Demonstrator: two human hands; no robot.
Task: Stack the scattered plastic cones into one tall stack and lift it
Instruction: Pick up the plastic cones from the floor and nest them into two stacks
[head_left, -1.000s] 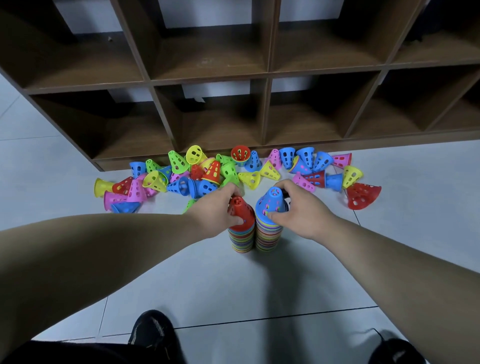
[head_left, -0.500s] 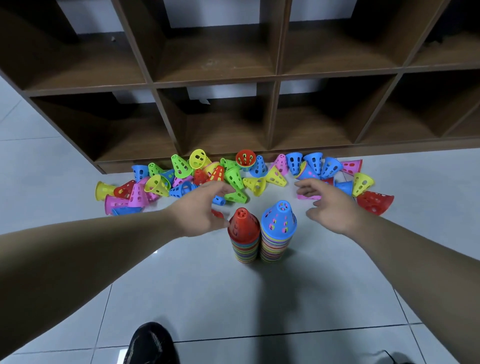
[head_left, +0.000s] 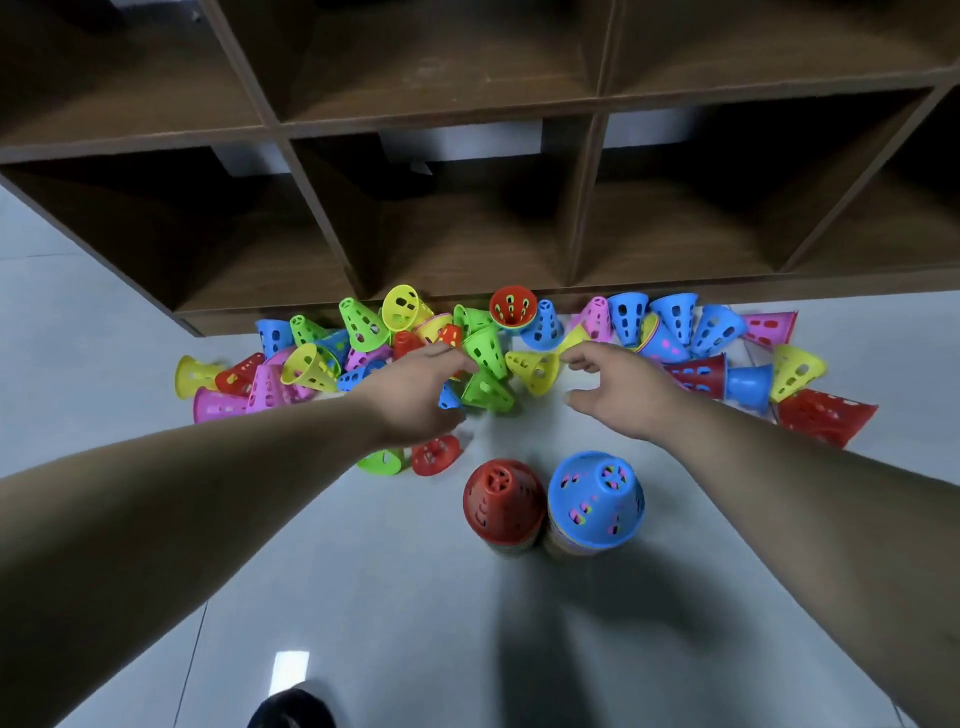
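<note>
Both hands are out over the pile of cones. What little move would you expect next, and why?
Probably each hand closes on the nearest loose cone: the left hand hovers open by a green cone, the right hand open beside a yellow cone. The red-topped stack and blue-topped stack stand nearer the person, ready for more.

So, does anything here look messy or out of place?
Yes: the loose cones lie tipped every way in a heap along the foot of the shelf. A red-topped stack and a blue-topped stack stand side by side, not yet joined. The left hand and right hand reach toward them, empty.
</note>
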